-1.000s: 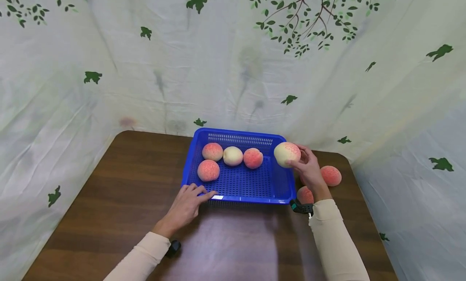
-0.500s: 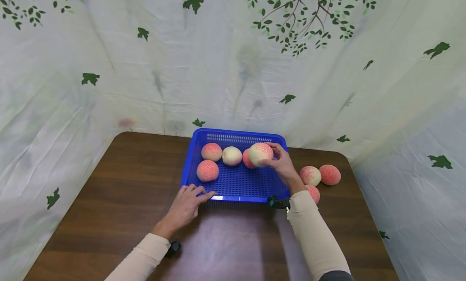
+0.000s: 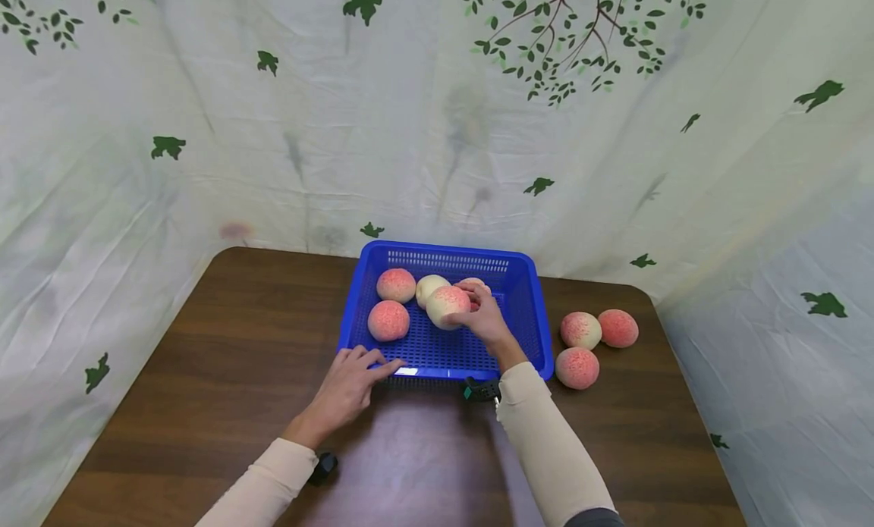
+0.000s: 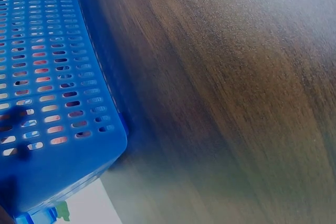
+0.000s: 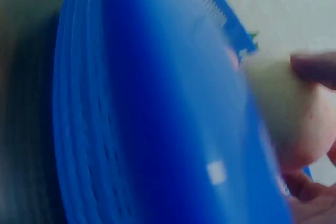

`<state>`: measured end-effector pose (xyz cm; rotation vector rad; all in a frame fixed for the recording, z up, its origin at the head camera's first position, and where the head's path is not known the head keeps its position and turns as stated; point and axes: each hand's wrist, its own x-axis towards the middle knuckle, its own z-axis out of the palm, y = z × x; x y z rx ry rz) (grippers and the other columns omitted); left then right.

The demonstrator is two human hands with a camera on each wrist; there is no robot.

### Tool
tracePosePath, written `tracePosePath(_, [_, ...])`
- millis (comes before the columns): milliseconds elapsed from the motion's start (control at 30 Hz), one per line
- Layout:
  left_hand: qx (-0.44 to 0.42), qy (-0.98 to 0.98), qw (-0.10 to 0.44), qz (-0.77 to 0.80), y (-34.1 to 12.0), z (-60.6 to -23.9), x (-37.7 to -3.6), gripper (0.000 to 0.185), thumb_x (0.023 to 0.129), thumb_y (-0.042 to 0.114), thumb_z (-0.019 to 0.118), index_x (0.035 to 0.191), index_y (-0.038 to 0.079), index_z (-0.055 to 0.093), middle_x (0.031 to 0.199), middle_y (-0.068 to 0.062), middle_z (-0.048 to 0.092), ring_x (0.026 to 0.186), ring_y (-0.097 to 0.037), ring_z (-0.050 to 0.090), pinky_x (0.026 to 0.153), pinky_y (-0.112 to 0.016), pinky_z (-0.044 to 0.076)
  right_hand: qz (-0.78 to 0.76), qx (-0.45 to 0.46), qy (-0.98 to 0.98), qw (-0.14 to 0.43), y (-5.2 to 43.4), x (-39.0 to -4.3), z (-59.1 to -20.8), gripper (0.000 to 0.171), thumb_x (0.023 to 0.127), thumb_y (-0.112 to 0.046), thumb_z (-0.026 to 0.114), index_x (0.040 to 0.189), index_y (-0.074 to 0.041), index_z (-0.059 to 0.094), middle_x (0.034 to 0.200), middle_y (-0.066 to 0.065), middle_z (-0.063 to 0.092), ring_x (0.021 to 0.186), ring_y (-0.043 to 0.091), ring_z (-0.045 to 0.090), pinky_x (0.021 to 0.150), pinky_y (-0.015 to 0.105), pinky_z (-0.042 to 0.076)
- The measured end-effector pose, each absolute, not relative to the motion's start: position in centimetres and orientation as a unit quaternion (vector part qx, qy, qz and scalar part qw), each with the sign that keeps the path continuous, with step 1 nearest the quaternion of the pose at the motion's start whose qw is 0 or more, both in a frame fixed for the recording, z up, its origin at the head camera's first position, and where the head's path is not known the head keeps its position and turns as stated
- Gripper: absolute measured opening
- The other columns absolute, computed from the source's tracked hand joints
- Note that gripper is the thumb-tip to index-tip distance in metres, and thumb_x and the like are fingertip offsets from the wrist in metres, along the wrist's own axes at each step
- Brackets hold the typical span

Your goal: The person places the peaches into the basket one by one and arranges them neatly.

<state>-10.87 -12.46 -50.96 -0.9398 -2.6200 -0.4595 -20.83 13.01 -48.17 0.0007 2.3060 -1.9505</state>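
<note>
Basket (image 3: 539,315): bright blue plastic, walls and floor pierced with rows of small slots.
Peach in the right hand (image 3: 447,305): pale cream with pink speckling.
Peaches in the basket, 9 to 11 o'clock: two pink-red speckled (image 3: 388,320), one nearly all cream (image 3: 429,286).
Three peaches on the table (image 3: 576,367), 3 o'clock of the basket: pink-red speckled, one paler.
Table (image 3: 225,345): dark brown wood grain.
Backdrop cloth (image 3: 437,133): off-white, printed with green leaves and brown branches.
Sleeves (image 3: 546,443): plain beige.

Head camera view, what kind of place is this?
Probably a staged recording booth, not a kitchen: a dark brown wooden table walled in by white leaf-printed cloth sheets, with only a blue perforated plastic basket and pink-speckled peaches.
</note>
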Motion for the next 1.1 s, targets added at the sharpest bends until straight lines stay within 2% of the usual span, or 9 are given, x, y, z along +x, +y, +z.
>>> tracePosePath(167, [-0.327,-0.918,0.16,-0.158,-12.4,-51.0,-10.9,0.052,0.079,-0.008,0.063,0.119,0.025,0.07,0.092,0.004,0.06,0.082,-0.019,0.048,0.073,-0.035,0.035,-0.66,0.029,0.749,0.048,11.1,-20.4,-48.7,0.067,0.069,0.004,0.079,0.129,-0.002,0.053,0.119,0.017,0.057,0.099,0.023,0.055,0.072,0.029,0.049])
tracePosePath(333, [-0.331,-0.914,0.166,-0.163,-12.4,-51.2,-10.9,0.053,0.078,-0.008,0.062,0.119,0.024,0.071,0.091,0.004,0.06,0.081,-0.019,0.048,0.072,-0.035,0.035,-0.663,0.028,0.747,0.043,10.1,-20.4,-49.6,0.067,0.066,0.006,0.08,0.127,0.002,0.052,0.115,0.018,0.06,0.098,0.021,0.056,0.078,0.028,0.048])
tracePosePath(600, [-0.333,-0.911,0.175,-0.167,-12.4,-51.3,-10.9,0.053,0.077,-0.009,0.061,0.117,0.023,0.071,0.091,0.004,0.06,0.079,-0.019,0.047,0.072,-0.036,0.035,-0.653,0.042,0.756,0.035,9.9,-20.4,-49.9,0.067,0.064,0.006,0.08,0.125,0.001,0.052,0.115,0.019,0.061,0.103,0.024,0.056,0.089,0.035,0.047])
tracePosePath(900, [-0.33,-0.914,0.171,-0.165,-12.3,-51.4,-10.7,0.053,0.076,-0.009,0.062,0.117,0.023,0.072,0.091,0.004,0.06,0.079,-0.018,0.046,0.072,-0.035,0.034,-0.607,0.031,0.793,0.044,10.0,-20.0,-50.3,0.068,0.057,0.012,0.081,0.119,0.001,0.056,0.111,0.016,0.059,0.102,0.028,0.056,0.092,0.042,0.045])
tracePosePath(1100, [-0.321,-0.918,0.164,-0.166,-12.3,-51.4,-10.5,0.052,0.077,-0.009,0.062,0.117,0.024,0.072,0.091,0.004,0.06,0.079,-0.018,0.046,0.071,-0.034,0.034,-0.575,0.039,0.815,0.052,9.8,-19.9,-50.6,0.067,0.057,0.007,0.084,0.118,-0.001,0.058,0.113,0.015,0.06,0.106,0.03,0.056,0.096,0.044,0.043])
